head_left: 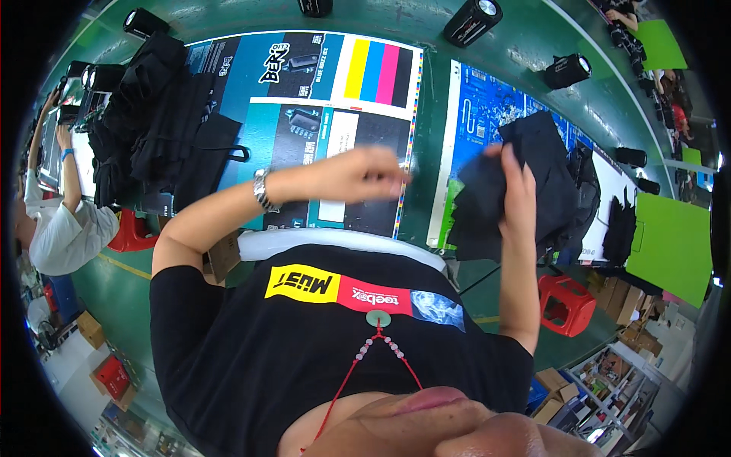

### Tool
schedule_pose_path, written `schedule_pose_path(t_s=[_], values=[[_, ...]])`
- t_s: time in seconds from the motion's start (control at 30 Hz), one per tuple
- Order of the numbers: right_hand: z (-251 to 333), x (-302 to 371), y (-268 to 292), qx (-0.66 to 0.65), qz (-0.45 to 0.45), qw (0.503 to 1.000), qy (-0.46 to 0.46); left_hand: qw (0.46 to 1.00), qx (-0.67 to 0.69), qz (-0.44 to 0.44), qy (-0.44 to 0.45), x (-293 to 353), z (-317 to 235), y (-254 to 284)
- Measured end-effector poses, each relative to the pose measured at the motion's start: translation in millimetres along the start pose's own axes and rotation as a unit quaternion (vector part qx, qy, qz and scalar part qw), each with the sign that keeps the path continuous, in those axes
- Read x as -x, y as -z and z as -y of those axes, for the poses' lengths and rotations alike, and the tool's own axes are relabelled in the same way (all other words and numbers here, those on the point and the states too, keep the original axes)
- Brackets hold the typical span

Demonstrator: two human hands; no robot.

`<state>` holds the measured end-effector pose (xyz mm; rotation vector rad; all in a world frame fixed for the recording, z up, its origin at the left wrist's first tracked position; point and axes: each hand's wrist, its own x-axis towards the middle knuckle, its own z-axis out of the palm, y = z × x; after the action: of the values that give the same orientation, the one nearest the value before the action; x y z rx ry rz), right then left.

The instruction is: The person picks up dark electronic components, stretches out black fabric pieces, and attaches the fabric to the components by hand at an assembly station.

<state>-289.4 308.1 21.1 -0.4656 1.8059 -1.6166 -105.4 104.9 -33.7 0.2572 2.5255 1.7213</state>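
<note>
head view: our right hand [519, 190] lies against the black cloth [550, 179], which spreads to both sides of the fingers and beyond their tips, over the edge of a blue printed sheet [474, 95]. those fingers touch the cloth, but we cannot tell whether they are clamped on it or only resting there. our left hand [362, 175], with a metal band [261, 190] at the wrist, is over a printed sheet with colour bars [377, 72], apart from the cloth by our right hand; its fingers are curled and blurred, and we cannot tell whether they meet. beyond our left forearm, a heap of black fabric [164, 126] lies with a loop sticking out toward the sheet. black cylinders [472, 23] stand or lie along the far side of the green table [403, 17]. a red stool [566, 305] is to our right, and a co-worker in white [72, 232] is to our left.
</note>
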Motion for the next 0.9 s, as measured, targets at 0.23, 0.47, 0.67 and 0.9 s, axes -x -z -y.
schedule_pose_path(t_s=[0.23,0.47,0.67,0.9], values=[[-17.9,-73.7,-69.6,-0.328,0.066,0.942,0.02,0.947,0.157,-0.27,0.075,-81.8,-6.9,24.8],[-19.0,-87.6,-37.2,-0.37,0.034,0.925,0.083,0.851,0.419,-0.316,-0.008,-100.7,1.1,48.8],[-28.9,-97.1,-22.5,-0.331,0.1,0.938,-0.032,0.923,0.298,-0.241,-0.035,-135.1,-10.0,49.8],[-23.1,-104.7,28.5,-0.283,0.143,0.948,-0.003,0.918,0.347,-0.189,0.044,-158.3,-1.2,61.7]])
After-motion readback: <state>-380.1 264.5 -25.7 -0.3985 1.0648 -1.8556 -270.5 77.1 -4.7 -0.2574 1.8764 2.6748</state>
